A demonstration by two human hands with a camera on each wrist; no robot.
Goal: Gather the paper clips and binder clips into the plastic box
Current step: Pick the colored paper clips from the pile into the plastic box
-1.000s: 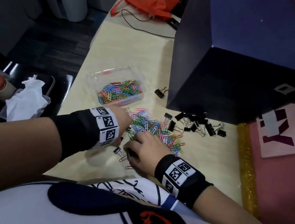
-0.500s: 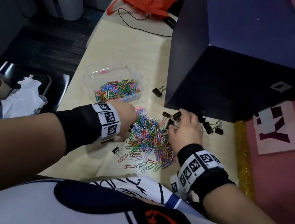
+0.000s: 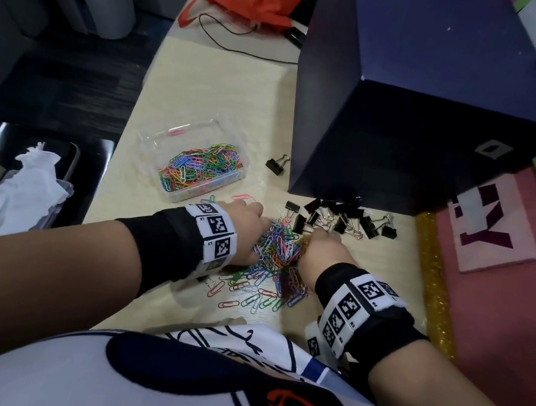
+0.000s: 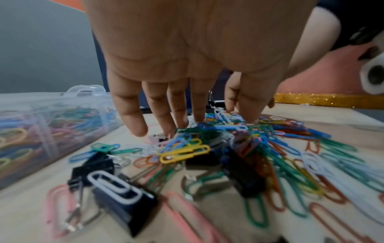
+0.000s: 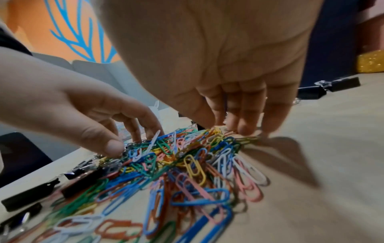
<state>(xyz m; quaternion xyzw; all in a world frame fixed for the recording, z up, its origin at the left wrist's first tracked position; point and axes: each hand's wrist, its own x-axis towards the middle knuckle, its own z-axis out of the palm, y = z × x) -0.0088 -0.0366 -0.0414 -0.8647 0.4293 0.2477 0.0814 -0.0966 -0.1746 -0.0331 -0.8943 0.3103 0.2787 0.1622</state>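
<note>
A heap of coloured paper clips point(image 3: 278, 256) lies on the pale table point(image 3: 206, 91), with more scattered toward me. My left hand point(image 3: 252, 228) presses against the heap's left side, fingers point(image 4: 135, 125) pointing down onto the clips. My right hand point(image 3: 319, 248) presses against the right side, its straight fingertips point(image 5: 245, 129) touching the heap's far edge. Neither hand holds anything. Black binder clips point(image 3: 347, 219) cluster just beyond the right hand; a few point(image 4: 124, 202) lie among the paper clips. The clear plastic box point(image 3: 180, 130), partly filled with paper clips, stands beyond the left hand.
A large dark blue box point(image 3: 411, 102) stands close behind the binder clips, with one lone binder clip point(image 3: 277, 164) at its near left corner. An orange bag point(image 3: 253, 1) and a cable lie at the table's far end. A gold glitter strip point(image 3: 432, 294) borders the table's right edge.
My right hand went from the near side of the heap out to the binder clips, then came back against the heap's right side. My left hand shifted slightly farther along the left side.
</note>
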